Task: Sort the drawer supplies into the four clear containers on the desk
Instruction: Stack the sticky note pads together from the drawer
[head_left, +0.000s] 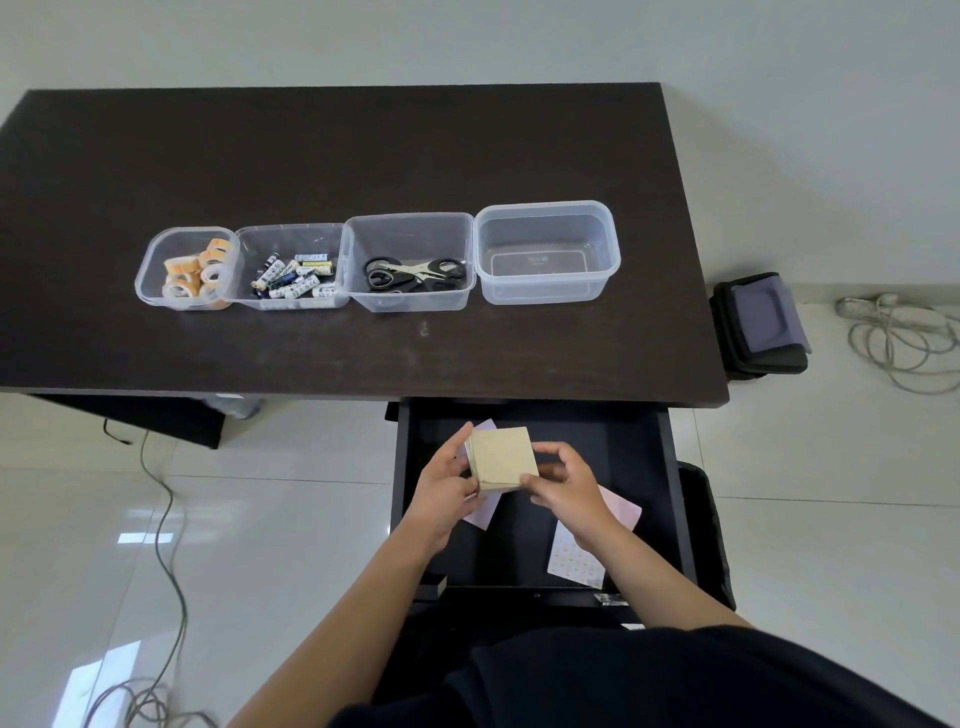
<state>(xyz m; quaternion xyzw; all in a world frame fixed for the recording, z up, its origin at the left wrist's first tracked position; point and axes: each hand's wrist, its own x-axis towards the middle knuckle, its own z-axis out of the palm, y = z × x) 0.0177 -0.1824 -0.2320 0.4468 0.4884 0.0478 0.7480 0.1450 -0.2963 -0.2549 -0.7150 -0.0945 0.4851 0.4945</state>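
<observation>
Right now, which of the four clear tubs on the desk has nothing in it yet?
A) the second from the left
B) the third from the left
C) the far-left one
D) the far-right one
D: the far-right container shows only its bare bottom, while the others hold tape rolls, batteries and scissors.

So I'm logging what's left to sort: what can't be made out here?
Head view only:
- Pink sheets in the drawer: partly under both hands, count unclear.
- Pad: sheet count too fine.
- Battery labels: too small.
- Drawer's near end: hidden by arms and torso.
</observation>
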